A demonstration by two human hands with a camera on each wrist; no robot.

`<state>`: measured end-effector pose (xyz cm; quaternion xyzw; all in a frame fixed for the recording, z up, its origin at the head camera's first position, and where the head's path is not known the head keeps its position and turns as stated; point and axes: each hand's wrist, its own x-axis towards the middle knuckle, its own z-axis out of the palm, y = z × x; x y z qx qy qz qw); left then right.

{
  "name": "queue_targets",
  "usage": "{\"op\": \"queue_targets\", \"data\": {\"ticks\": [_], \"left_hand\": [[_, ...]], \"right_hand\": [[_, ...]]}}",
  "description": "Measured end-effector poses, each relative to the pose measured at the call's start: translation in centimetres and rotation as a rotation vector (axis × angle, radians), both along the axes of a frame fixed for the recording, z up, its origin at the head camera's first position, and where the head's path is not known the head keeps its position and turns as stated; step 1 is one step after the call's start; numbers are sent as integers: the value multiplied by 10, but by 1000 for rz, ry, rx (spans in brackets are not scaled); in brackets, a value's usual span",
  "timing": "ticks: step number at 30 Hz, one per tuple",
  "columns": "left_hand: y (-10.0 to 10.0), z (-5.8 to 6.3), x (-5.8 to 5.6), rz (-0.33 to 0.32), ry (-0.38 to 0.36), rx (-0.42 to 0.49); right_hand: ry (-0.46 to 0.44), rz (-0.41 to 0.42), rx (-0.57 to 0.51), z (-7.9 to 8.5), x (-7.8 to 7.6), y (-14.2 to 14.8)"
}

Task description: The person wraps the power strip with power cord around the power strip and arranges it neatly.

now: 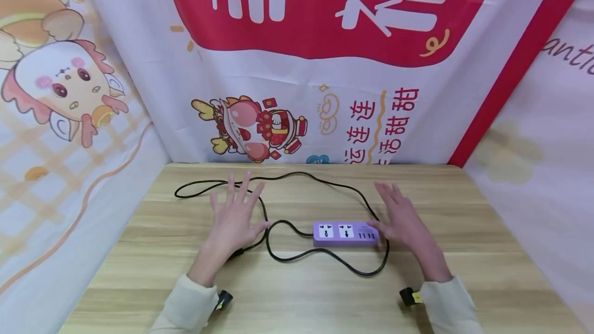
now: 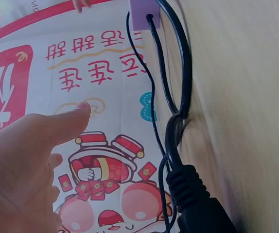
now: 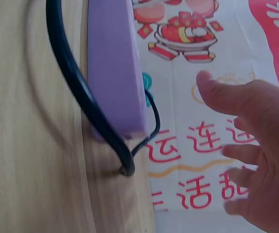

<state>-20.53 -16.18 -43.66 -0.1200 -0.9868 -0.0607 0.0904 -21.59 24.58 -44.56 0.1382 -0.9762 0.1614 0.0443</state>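
A purple power strip point(image 1: 345, 234) with two white sockets and several USB ports lies on the table, its black cord point(image 1: 325, 249) looped loosely around it. Over the cord at the left, my left hand point(image 1: 232, 220) is spread with fingers apart and holds nothing. The black plug point(image 2: 198, 204) lies close by it, partly hidden by the hand in the head view. My right hand point(image 1: 406, 220) hovers by the strip's right end, fingers extended, holding nothing. In the right wrist view the purple strip point(image 3: 114, 68) and a stretch of cord point(image 3: 74, 73) stand apart from the thumb.
The wooden table point(image 1: 297, 298) ends at a printed cloth backdrop point(image 1: 287, 76) with red and white lettering. Cloth walls point(image 1: 116, 143) also stand at the left and right. A small black wrist device point(image 1: 225, 300) sits at each sleeve.
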Motion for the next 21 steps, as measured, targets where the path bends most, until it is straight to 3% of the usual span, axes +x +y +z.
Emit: {"op": "queue_targets", "data": {"ticks": [4,11,16,21], "left_hand": [[3,1,3,-46,22,10],[19,2,4,-128,-9,17],[32,-2,5,-186,-26,32],[42,-8,11,-217,-45,20]], "right_hand": [[-75,103,-61,-3,4,-10],[-175,279,0,-22,-3,-27],[-148,286,11,-31,-9,-30],[-149,232,-89,-25,-6,-25]]}}
